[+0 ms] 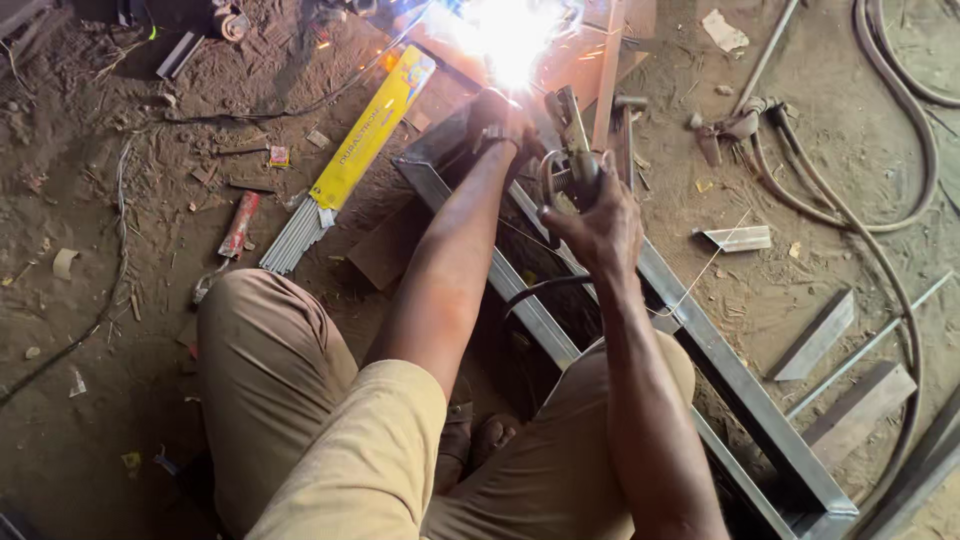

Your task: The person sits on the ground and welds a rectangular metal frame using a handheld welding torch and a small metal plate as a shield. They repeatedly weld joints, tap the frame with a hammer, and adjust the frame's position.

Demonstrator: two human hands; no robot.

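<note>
The right hand (600, 215) is closed around the electrode holder (572, 150) while the left hand (497, 118), its grip hidden by glare, rests on the steel frame (700, 345) beside the arc (512, 40), so welding well means a steady tip.

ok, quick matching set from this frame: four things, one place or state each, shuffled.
1 right hand
2 left hand
3 yellow electrode box
4 hammer

a lying open on the dirt, rods spilling out
b gripping the electrode holder
c next to the bright arc, on the steel frame
d lying right of the holder

1-b, 2-c, 3-a, 4-d
</note>
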